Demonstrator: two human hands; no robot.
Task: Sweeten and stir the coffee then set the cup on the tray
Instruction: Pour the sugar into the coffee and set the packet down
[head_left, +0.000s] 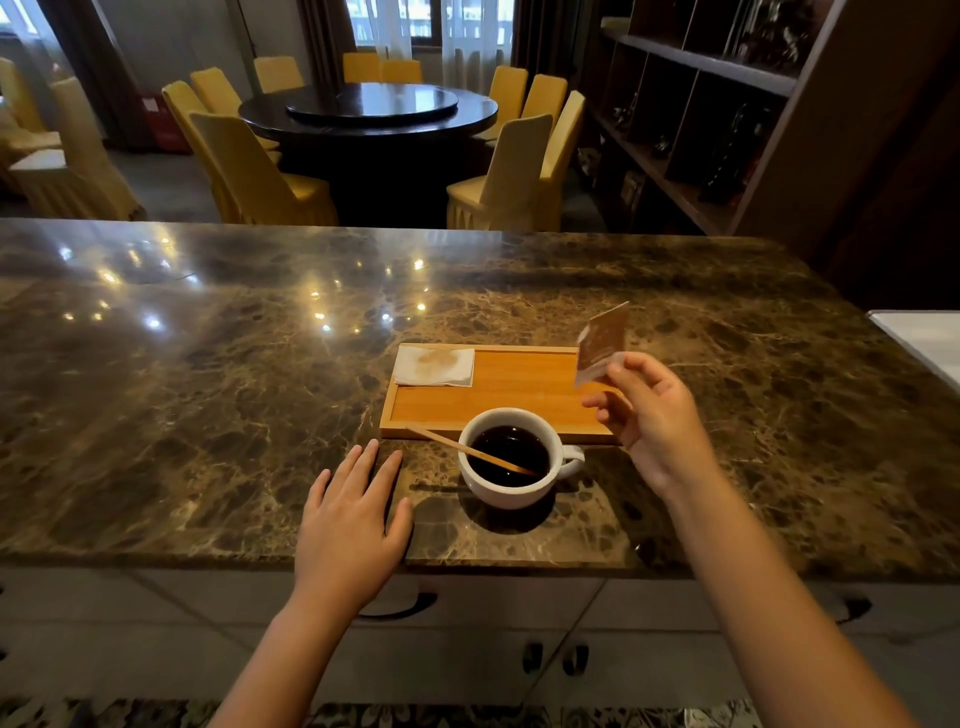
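A white cup (511, 491) of black coffee stands on the marble counter, just in front of a wooden tray (519, 395). A thin wooden stirrer (457, 447) leans in the cup, its upper end pointing left. My right hand (654, 415) hovers above the tray's right end and pinches a brown sugar packet (602, 340) upright between thumb and fingers. My left hand (348, 525) lies flat and open on the counter to the left of the cup, holding nothing.
A stained white napkin (436, 366) lies in the tray's far left corner. The marble counter (208, 389) stretches wide to both sides. Beyond it stand a round dark dining table (369, 111) with yellow-covered chairs and a dark shelf unit (727, 104) at right.
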